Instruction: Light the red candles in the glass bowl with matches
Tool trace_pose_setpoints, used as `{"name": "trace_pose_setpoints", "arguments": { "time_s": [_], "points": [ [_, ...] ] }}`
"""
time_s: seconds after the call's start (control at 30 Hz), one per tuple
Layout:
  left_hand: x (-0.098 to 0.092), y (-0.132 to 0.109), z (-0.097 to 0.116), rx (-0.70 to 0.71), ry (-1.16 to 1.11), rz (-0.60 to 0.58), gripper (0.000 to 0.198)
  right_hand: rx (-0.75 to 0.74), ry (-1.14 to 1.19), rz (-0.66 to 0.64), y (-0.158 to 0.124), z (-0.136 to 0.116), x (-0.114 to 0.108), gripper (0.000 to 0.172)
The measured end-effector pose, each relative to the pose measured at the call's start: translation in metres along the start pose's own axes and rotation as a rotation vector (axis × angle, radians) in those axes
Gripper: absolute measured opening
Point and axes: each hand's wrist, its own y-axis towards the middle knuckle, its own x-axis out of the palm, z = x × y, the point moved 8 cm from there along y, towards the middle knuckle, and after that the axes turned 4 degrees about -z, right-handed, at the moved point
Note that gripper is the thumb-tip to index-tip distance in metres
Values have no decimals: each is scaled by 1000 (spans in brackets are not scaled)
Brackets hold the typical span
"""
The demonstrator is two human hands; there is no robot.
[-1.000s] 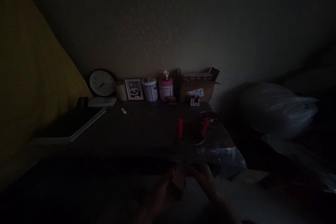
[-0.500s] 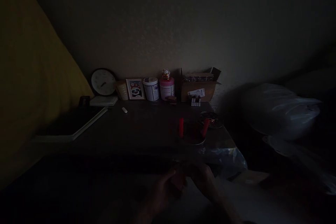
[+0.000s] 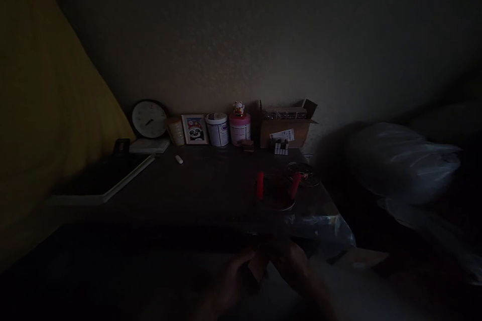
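The room is very dark. My left hand (image 3: pixel 230 282) and my right hand (image 3: pixel 295 270) meet low in the middle, in front of the table's near edge. Both have their fingers curled round a small brownish block-like object (image 3: pixel 258 267) held between them; I cannot make out what it is. Just beyond, on the dark table (image 3: pixel 196 190), stands a round glass dish (image 3: pixel 277 193) with two red handles.
Along the wall stand a round clock (image 3: pixel 149 119), a framed panda picture (image 3: pixel 195 129), a white tub (image 3: pixel 218 129), a pink tub (image 3: pixel 240 127) with a cat figurine and an open cardboard box (image 3: pixel 284 125). A flat tablet-like slab (image 3: pixel 101 178) lies at left. White plastic bags (image 3: pixel 402 160) sit at right.
My hands have stayed together on the small object, sinking slightly lower in the picture as the view tilts a little. Nothing on the table has moved.
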Motion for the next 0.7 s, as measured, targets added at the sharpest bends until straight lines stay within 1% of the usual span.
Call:
{"name": "trace_pose_setpoints", "arguments": {
  "time_s": [0.1, 0.23, 0.37, 0.53, 0.6, 0.7],
  "points": [
    [4, -3, 5, 29, 41, -4, 34, -12, 14, 3, -1, -1, 0, 22],
    [6, -7, 6, 7, 55, 22, 33, -39, 49, 53, -3, -3, -5, 20],
    [7, -6, 6, 15, 44, -6, 30, -72, 11, -14, -3, -5, 2, 21],
    [4, -1, 0, -10, 47, -55, 29, -108, -30, 4, -2, -6, 2, 24],
    [2, 0, 2, 19, 80, -55, 27, -137, -29, 9, -3, -8, 3, 21],
    [0, 0, 5, 73, 119, -24, 27, -143, -19, 12, -3, -9, 3, 17]
  ]
}}
